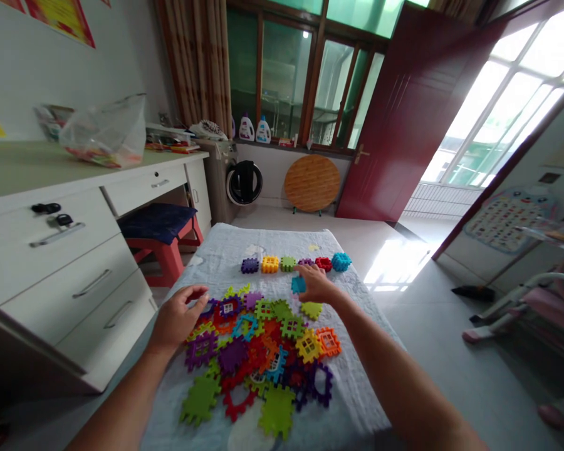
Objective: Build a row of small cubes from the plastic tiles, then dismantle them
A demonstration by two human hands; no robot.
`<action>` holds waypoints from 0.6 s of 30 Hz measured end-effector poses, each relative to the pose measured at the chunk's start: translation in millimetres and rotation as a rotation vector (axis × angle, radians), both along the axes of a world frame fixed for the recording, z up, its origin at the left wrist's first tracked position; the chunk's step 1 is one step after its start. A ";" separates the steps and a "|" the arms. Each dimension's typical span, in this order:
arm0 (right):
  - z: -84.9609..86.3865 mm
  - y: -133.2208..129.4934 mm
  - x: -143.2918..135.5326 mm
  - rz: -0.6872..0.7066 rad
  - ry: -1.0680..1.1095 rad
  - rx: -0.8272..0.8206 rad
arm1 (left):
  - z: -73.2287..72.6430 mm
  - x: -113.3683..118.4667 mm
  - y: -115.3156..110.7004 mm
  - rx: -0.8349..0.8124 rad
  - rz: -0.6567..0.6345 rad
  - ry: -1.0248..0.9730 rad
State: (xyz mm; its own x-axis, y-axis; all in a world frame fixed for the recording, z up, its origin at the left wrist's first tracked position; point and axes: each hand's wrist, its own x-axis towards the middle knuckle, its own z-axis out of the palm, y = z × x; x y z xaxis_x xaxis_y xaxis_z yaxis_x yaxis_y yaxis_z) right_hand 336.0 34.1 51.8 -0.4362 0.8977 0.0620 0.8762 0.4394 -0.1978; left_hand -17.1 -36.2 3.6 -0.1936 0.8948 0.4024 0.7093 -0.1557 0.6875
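Flat toothed plastic pieces [263, 341] in several colours lie in a loose pile on the cloth-covered table. My left hand [178, 316] hovers at the pile's left edge, fingers curved and apart, holding nothing that shows. My right hand [316, 283] is beyond the pile, its fingers closed on a light blue piece [298, 285]. Just behind it runs a row of assembled blocks: a dark purple block [250, 265], a yellow block [270, 264], a green block [288, 264], a purple block partly hidden by my fingers, a red block [324, 264] and a blue block [341, 262].
The table's cloth [282, 241] is pale blue. A white desk [75, 250] with a plastic bag [108, 131] stands on the left, with a red stool [162, 241] by it. Behind are a washing machine [220, 175] and a round wooden board [312, 183]. A pink chair [545, 307] is at right.
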 end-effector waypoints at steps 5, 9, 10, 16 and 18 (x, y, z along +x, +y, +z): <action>20.8 44.5 79.9 -0.216 0.218 0.177 | 0.9 -1.4 -0.9 -0.004 0.020 0.005; 18.0 75.5 137.5 -0.320 0.227 0.182 | 1.2 -1.3 -0.6 0.005 0.017 0.008; 15.2 80.6 146.4 -0.320 0.221 0.172 | 1.3 -1.6 -0.5 0.006 0.017 0.009; 0.7 97.6 166.6 -0.235 0.184 0.079 | 1.1 -3.6 -0.4 -0.014 0.015 0.002; -2.2 101.0 168.5 -0.222 0.179 0.052 | 1.2 -3.4 -0.8 -0.025 0.014 -0.008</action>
State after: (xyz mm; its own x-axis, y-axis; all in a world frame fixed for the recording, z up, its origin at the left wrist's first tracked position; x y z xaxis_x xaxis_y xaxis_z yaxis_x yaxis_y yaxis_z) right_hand 504.5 135.1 49.6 -0.2069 0.9637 0.1687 0.9056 0.2539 -0.3397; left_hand -20.5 -37.0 4.8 -0.2095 0.9018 0.3781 0.7061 -0.1279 0.6964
